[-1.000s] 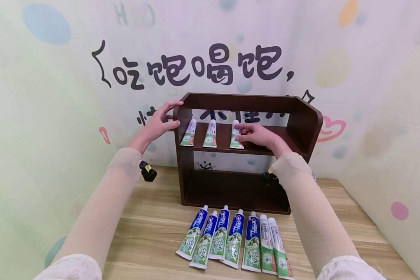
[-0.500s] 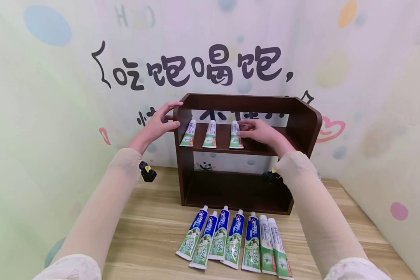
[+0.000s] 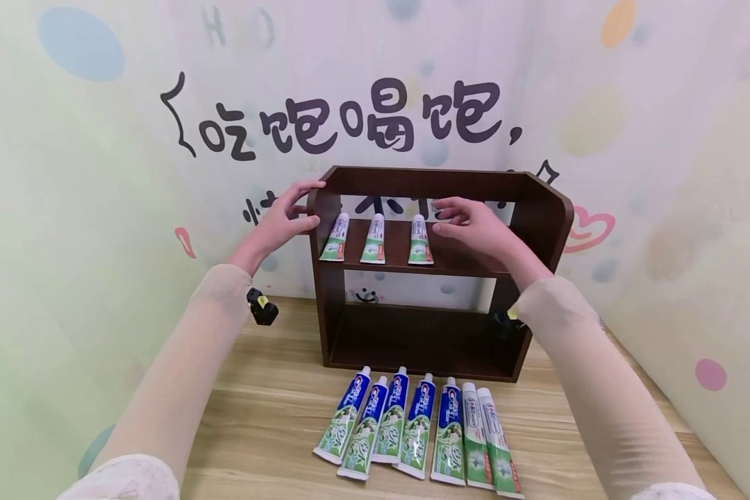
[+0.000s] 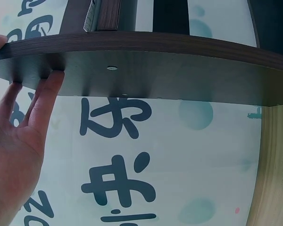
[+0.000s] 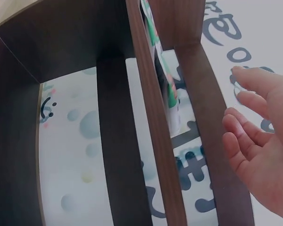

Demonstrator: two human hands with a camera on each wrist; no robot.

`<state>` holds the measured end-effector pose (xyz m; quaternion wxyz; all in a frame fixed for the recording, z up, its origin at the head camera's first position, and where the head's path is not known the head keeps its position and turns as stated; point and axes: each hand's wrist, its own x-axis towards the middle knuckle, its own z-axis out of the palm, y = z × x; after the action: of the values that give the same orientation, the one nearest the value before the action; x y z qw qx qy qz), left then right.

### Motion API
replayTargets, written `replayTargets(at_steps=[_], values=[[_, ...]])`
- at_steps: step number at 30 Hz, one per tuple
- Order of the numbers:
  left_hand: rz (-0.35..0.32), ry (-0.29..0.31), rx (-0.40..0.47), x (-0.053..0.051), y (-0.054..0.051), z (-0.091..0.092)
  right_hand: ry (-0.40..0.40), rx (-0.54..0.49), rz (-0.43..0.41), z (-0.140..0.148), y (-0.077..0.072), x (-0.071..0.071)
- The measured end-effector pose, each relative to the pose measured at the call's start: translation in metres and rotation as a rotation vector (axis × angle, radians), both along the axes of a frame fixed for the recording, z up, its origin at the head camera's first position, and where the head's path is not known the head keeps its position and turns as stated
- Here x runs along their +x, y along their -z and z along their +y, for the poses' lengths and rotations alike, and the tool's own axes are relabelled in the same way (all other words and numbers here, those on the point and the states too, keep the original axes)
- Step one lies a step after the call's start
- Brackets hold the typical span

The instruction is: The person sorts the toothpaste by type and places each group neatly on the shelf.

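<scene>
Three white-and-green toothpaste tubes lean in a row on the upper level of a dark brown shelf unit [image 3: 412,180]: a left tube [image 3: 335,238], a middle tube [image 3: 374,239] and a right tube [image 3: 421,240]. My left hand [image 3: 281,221] rests its fingertips and thumb against the unit's left side panel [image 4: 146,70], one finger over the edge. Just right of the right tube and apart from it is my right hand [image 3: 471,226], fingers loosely bent and holding nothing. The right wrist view shows this hand [image 5: 266,127] beside the unit's upper rail.
Blue-and-green toothpaste tubes [image 3: 419,427] and two white-and-green tubes [image 3: 477,434] lie side by side on the wooden table [image 3: 256,417] before the unit. A printed wall sheet [image 3: 225,55] stands close behind it.
My right hand has let go of the right tube and moved up and to the right. The tube stays on the shelf. My left hand keeps its place on the side panel.
</scene>
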<state>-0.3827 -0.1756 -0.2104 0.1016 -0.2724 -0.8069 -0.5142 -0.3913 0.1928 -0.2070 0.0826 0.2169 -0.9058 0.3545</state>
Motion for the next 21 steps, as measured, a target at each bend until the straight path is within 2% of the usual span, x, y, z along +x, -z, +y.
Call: replayTargets(at_steps=[9, 21], values=[[0.001, -0.015, -0.001, 0.002, 0.000, 0.001, -0.008, -0.011, 0.130, 0.004, -0.001, 0.026], [-0.008, -0.022, 0.008, 0.004, -0.002, 0.003, -0.036, -0.043, 0.227, 0.011, 0.009, 0.064]])
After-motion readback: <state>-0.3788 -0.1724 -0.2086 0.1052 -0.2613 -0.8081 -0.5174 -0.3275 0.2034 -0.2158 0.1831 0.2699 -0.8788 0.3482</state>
